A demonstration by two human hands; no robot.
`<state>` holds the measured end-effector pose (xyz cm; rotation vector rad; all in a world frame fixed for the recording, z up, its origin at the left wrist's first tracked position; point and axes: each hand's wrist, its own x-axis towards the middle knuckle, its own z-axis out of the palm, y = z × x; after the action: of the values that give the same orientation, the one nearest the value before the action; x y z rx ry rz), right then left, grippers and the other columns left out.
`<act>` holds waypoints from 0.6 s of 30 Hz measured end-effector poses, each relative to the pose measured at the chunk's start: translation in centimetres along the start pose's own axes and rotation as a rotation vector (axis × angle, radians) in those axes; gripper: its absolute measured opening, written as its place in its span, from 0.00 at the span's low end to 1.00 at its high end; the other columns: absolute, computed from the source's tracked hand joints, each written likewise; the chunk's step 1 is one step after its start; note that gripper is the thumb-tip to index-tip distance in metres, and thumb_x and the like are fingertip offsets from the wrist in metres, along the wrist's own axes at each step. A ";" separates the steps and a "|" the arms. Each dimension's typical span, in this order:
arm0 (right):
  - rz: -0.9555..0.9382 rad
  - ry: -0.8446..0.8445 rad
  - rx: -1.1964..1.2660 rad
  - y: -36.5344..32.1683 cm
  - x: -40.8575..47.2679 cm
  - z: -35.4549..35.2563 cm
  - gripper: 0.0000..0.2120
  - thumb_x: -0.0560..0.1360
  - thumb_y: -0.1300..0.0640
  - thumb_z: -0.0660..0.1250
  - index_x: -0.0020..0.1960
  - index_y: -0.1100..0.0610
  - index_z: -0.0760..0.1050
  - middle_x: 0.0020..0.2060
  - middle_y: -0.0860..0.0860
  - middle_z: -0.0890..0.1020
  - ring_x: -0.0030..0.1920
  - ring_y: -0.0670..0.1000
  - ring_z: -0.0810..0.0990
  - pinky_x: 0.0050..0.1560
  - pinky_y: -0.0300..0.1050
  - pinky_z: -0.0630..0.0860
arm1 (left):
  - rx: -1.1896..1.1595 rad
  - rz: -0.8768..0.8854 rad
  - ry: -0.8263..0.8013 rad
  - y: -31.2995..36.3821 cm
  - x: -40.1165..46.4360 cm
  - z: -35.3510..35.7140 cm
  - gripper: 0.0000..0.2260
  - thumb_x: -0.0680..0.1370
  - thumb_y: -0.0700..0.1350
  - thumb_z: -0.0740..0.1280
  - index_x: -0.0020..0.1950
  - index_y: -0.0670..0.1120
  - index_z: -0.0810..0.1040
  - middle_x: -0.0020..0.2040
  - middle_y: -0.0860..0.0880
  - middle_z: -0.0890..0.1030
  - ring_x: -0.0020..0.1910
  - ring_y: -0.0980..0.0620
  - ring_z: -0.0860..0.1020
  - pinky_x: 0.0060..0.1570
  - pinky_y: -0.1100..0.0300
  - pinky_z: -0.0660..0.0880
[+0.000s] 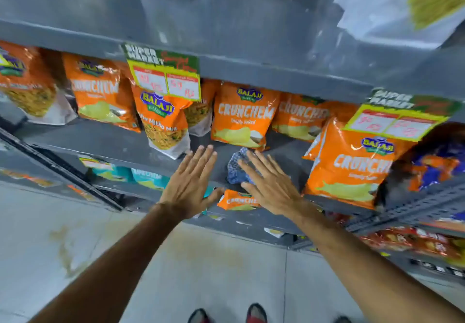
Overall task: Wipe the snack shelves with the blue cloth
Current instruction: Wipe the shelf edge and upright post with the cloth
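Your right hand lies flat, fingers spread, pressing on the blue cloth; your left hand hovers just beside it, also spread and holding nothing. The cloth is bunched, checked blue and white, on a bare stretch of the grey shelf between orange snack bags. By my reading wiping is under way here; the other shelves probably remain.

cloth: blue and white, checked
shelf: plain grey
snack bags: orange, white lettering
price tag: green, yellow border
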<state>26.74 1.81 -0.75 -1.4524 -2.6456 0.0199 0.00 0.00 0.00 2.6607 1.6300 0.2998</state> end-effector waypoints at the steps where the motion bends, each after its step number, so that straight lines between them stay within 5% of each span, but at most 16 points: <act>1: 0.017 -0.011 0.010 0.2 0.6 0.9 0.29 0.83 0.39 0.51 0.81 0.49 0.58 0.82 0.52 0.56 0.82 0.55 0.54 0.78 0.59 0.57 | -0.001 0.000 -0.020 -0.3 0.4 1.2 0.40 0.83 0.66 0.55 0.84 0.39 0.57 0.85 0.39 0.57 0.85 0.41 0.54 0.82 0.41 0.56; 11: 0.018 0.067 0.094 1.3 3.2 4.5 0.24 0.84 0.41 0.55 0.78 0.45 0.64 0.80 0.51 0.63 0.81 0.52 0.56 0.79 0.54 0.58 | 0.004 -0.040 -0.152 -2.5 2.7 6.4 0.44 0.81 0.72 0.42 0.85 0.41 0.52 0.86 0.41 0.53 0.86 0.41 0.51 0.84 0.43 0.51; 18: 0.073 0.122 0.259 0.4 3.0 3.6 0.19 0.82 0.50 0.61 0.72 0.50 0.75 0.75 0.50 0.72 0.77 0.49 0.67 0.72 0.51 0.71 | 0.007 -0.030 -0.163 -2.1 2.0 5.3 0.44 0.82 0.73 0.43 0.86 0.42 0.48 0.87 0.42 0.49 0.86 0.43 0.48 0.85 0.45 0.48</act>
<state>25.11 4.72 -4.04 -1.4138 -2.3885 0.2612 -0.09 3.27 -5.06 2.5848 1.6228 0.0749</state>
